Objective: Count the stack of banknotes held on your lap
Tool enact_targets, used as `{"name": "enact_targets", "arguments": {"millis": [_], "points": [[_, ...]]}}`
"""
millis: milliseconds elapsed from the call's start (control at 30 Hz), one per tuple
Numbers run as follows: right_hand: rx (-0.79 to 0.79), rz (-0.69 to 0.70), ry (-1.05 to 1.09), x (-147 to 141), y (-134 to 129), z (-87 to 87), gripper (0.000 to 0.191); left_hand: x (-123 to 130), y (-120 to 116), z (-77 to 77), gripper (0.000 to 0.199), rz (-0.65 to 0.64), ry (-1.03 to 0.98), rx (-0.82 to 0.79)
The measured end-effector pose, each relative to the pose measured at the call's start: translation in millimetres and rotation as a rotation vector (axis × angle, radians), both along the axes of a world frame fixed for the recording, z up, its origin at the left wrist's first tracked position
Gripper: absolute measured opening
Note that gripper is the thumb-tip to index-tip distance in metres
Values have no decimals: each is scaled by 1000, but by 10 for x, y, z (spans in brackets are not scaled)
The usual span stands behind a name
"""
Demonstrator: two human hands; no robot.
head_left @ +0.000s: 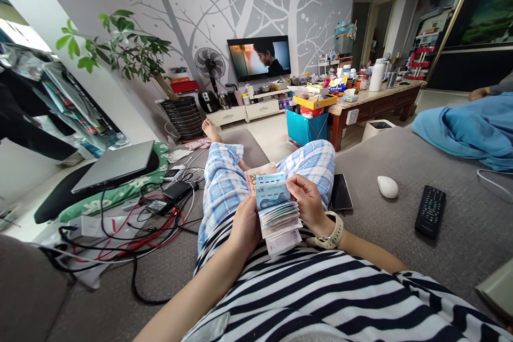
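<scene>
A fanned stack of banknotes (280,219) is held over my lap, its lower ends spread in layers toward me. My left hand (245,224) is wrapped round the left side of the stack. At the upper right, my right hand (308,197) pinches the edge of a blue banknote (270,188) between thumb and fingers. Behind the blue notes a reddish banknote (252,179) marked 20 sticks out at the upper left. A pale watch (331,232) is on my right wrist. The notes hide most of my left fingers.
On the grey sofa (385,256) to the right lie a phone (342,192), a white mouse (387,187) and a remote control (430,211). To the left are tangled cables (160,230) and a closed laptop (116,164). Ahead stands a loaded table (377,97). Another person's hand (480,93) shows far right.
</scene>
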State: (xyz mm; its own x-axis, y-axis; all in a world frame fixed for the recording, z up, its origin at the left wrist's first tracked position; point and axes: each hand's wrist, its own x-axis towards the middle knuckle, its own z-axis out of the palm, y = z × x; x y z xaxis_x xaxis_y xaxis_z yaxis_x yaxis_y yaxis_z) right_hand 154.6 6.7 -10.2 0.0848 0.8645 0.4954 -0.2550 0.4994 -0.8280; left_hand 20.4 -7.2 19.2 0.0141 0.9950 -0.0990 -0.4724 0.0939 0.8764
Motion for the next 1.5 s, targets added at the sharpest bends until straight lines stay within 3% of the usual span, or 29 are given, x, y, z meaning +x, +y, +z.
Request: {"name": "enact_targets", "arguments": {"millis": [167, 333, 500, 700, 1067, 1267, 1500], "points": [[-4, 93, 42, -9, -10, -14, 33, -24, 14, -40, 29, 2, -6, -39], [-56, -75, 36, -21, 54, -19, 29, -31, 14, -47, 30, -8, -1, -44], [-134, -47, 13, -28, 115, -53, 27, -20, 7, -47, 33, -18, -14, -45], [-134, -109, -87, -26, 120, -69, 33, -20, 10, -72, 34, -13, -15, -43], [-130, -127, -58, -37, 126, -86, 31, 0, -3, -36, 16, 68, 10, -57], [-130, -94, -40, -35, 114, -77, 24, 9, 0, -35, 18, 65, -6, -95], [-132, -186, -29, -38, 101, -61, 24, 39, -15, 11, 20, 105, -42, -153]]}}
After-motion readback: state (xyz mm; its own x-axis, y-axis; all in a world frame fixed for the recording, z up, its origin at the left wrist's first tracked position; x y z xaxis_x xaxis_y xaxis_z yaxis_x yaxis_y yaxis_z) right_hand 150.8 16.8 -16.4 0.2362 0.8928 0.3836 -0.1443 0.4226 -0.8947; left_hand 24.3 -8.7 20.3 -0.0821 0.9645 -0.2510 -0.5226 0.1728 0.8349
